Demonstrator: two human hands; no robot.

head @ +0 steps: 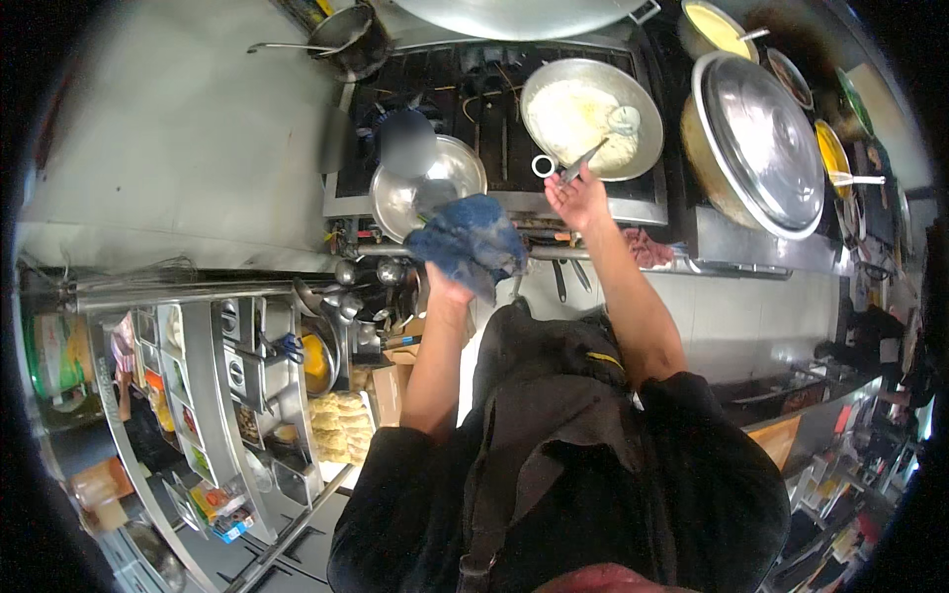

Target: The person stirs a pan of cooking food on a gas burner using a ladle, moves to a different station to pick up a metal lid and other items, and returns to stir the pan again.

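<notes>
My left hand [450, 285] holds a bunched blue cloth [471, 241] against the near right rim of a wide metal bowl [389, 194]. The cloth hides most of the fingers. My right hand [577, 196] grips the metal handle of a ladle [624, 120], whose round end rests in a pale, floury-looking mass [571, 111]. That mass lies in a large metal bowl [652, 130] on the stove. Beside my right fingers, near this bowl's rim, stands a small round cup [543, 165] with dark contents.
Stove grates [504, 126] lie under both bowls. A big lidded pot [767, 133] stands at the right, a saucepan [356, 44] at the upper left. A pink cloth [646, 248] hangs on the front rail [556, 253]. Ladles [390, 271] hang at the left, near shelves with food containers.
</notes>
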